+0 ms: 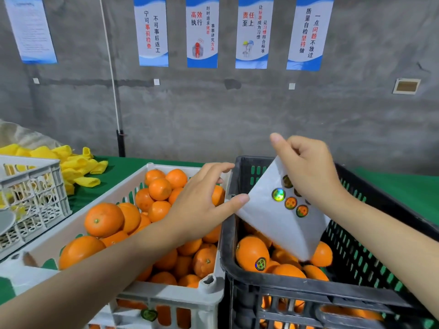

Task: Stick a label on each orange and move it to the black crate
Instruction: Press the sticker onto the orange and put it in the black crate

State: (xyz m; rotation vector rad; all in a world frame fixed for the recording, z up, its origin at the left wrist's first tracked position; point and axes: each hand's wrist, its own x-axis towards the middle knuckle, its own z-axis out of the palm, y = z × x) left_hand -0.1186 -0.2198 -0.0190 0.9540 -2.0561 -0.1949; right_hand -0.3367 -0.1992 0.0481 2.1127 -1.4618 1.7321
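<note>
Many oranges [104, 219]: heaped unlabelled in the white crate [166, 293], left of centre.
Left hand [202, 205]: held over the white crate's right end, fingers loosely spread and nothing gripped. The thumb is stretched rightward to the sheet's left corner, and contact cannot be told.
Label sheet [266, 224]: hung tilted above the black crate [228, 257], its long axis steeply downward from the right hand [306, 172].
Stickers [290, 203]: set in a short row sloping down to the right, near the sheet's right side.
Right hand: clamped on the sheet's upper part, fingers curled over it.
Labelled oranges [252, 254]: laid in the black crate under the sheet.
Next move: the stickers are found just right of the left thumb, so the free left hand is judged the nearer one for peeling. The label must then be carried back leftward to an orange.
</note>
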